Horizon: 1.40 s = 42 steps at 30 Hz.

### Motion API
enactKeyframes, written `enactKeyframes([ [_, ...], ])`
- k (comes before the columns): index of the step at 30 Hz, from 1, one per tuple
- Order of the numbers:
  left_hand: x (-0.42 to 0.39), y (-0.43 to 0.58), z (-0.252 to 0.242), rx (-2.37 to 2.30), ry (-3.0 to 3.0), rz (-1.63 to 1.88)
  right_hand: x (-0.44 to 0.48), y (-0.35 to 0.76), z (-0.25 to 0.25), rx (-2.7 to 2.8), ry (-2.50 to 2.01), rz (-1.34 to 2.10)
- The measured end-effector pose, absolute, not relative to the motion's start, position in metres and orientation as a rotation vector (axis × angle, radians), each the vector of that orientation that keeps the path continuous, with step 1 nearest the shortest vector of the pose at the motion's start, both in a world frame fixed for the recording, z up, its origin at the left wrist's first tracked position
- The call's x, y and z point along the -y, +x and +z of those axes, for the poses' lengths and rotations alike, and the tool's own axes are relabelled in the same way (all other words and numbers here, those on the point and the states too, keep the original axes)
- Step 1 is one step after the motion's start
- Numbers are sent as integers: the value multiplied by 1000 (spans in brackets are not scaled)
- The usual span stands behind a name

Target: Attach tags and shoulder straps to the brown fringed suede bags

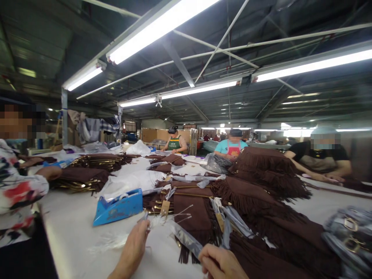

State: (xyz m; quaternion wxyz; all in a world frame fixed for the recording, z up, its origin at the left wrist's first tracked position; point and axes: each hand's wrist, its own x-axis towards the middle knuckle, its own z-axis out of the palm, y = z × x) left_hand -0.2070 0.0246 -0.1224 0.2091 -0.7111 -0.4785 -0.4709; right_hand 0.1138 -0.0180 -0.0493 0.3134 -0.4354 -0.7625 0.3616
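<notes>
My left hand is closed at the lower centre, in front of a blue tape dispenser; its fingertips pinch something small that I cannot make out. My right hand, at the bottom edge, has its fingers curled round the near end of a clear plastic-wrapped strip. Beyond both hands lies a brown fringed bag with gold bars and a tan tag. Thin white strings spread between my left hand and the bag.
Brown fringed pieces are piled at the right, with plastic-wrapped buckled straps nearer. More brown stacks lie at the left, beside a person's floral sleeve. Other people work across the white table.
</notes>
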Motion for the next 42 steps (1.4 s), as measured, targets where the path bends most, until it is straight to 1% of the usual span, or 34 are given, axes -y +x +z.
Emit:
enactKeyframes([
  [7,-14,-195,-108,1343,-2049,-1207,2,106,-65,1842,-1171,1036],
  [11,-6,-185,-100,1305,-2120,-1224,-11,96,-71,1627,-1087,1242],
  [14,-3,-180,-101,1244,-2204,-1223,-19,84,-63,1459,-974,1356],
  [18,-2,-174,-101,1232,-2310,-1243,-23,69,-45,1430,-932,1282],
  [22,1,-170,-97,1256,-2399,-1184,-24,55,-39,1603,-935,1250],
  [28,0,-173,-97,1273,-2396,-1113,-27,53,-41,1791,-884,953],
  [31,-10,-185,-100,1408,-2249,-1035,-37,82,-40,1565,-1036,908],
  [34,-22,-199,-105,1537,-2110,-836,-44,133,-35,1243,-1189,857],
  [37,-31,-211,-112,1588,-2058,-750,-28,185,-28,1102,-1241,798],
  [40,-38,-217,-116,1511,-2006,-779,10,218,-26,1018,-1238,762],
  [42,-38,-209,-112,1328,-2010,-825,37,230,-28,965,-1214,772],
])
